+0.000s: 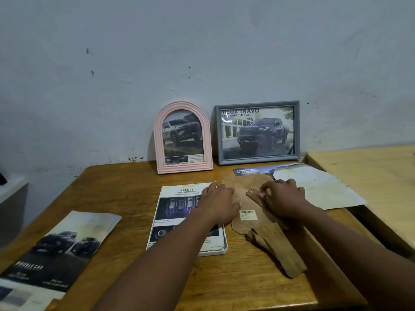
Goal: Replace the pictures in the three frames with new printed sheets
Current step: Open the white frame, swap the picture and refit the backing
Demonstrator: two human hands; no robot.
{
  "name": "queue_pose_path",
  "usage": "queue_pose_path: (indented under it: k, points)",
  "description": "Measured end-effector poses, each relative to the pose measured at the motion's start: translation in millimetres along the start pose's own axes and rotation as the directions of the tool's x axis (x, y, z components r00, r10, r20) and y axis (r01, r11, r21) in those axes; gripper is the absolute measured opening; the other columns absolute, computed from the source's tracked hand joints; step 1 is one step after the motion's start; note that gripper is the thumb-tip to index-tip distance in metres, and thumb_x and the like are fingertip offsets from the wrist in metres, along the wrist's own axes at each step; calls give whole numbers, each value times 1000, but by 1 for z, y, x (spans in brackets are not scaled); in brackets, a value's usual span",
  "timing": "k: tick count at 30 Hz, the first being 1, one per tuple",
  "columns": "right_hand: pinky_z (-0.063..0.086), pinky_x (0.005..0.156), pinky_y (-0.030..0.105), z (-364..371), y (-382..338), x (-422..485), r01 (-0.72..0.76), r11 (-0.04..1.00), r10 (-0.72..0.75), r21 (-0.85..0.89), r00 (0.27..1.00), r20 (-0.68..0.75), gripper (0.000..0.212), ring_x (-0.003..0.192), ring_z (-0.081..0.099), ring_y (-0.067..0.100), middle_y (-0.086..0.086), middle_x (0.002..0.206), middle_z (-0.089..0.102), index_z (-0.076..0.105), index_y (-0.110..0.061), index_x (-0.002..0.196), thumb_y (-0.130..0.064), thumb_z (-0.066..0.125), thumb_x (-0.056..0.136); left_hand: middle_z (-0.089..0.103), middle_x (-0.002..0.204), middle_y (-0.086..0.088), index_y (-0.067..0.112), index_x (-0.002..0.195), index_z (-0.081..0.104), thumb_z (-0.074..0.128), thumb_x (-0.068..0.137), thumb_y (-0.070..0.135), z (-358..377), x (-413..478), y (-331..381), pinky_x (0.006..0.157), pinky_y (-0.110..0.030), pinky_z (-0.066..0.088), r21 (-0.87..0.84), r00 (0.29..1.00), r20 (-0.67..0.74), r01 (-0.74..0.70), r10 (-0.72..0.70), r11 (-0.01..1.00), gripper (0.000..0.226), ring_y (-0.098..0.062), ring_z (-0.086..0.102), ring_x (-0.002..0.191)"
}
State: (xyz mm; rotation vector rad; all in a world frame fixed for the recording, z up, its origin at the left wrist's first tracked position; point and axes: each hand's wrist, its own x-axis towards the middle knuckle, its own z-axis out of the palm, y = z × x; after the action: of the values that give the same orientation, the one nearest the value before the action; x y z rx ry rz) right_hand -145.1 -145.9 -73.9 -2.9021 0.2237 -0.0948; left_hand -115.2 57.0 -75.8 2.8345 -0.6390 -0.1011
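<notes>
A white frame [221, 249] lies flat on the wooden table [116, 191] with a "SAFETY" printed sheet [179, 212] on top of it. Beside it on the right lies a brown backing board [244, 225] with a barcode label and a fold-out stand. My left hand [219, 202] rests flat across the sheet's right edge and the board. My right hand [283, 198] has its fingers curled, pinching a small brown flap on the board. A pink arched frame [183, 138] and a grey rectangular frame [258, 132] stand against the wall, each holding a truck picture.
A "DOUBLE CAB" truck brochure [56, 250] lies at the table's near left. A blue "POWERTRAIN" sheet [249, 171] and a pale creased sheet [318, 187] lie at the back right. A second, lighter table [370, 176] adjoins on the right.
</notes>
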Motion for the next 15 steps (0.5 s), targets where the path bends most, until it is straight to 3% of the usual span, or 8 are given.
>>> queue_pose_path:
  k: [4,9,15]
  points:
    - [29,103,51,-8,-11,-4,14,1000,-15,26,1000,23,39,133,33,31,6,144,49,55,-31,131,-49,46,98,38,159,-5,22,148,46,49,100,51,-1,-5,-7,122,-48,16,-26,1000,-4,-14,14,1000,56,-31,16,154]
    - [31,106,51,-23,-55,2,108,987,-103,120,993,-51,39,136,34,31,4,144,49,54,-30,132,-43,57,95,44,156,-3,24,152,42,55,99,50,-23,-26,-27,121,-48,24,-91,996,-82,10,-17,996,60,-29,26,150]
    - [46,99,51,-16,-158,-3,263,928,-249,262,965,-85,35,120,52,24,1,127,61,57,-30,124,-41,62,92,44,156,2,31,151,42,65,97,35,-52,-74,-86,113,-46,40,-246,958,-193,164,-214,955,58,-24,41,141]
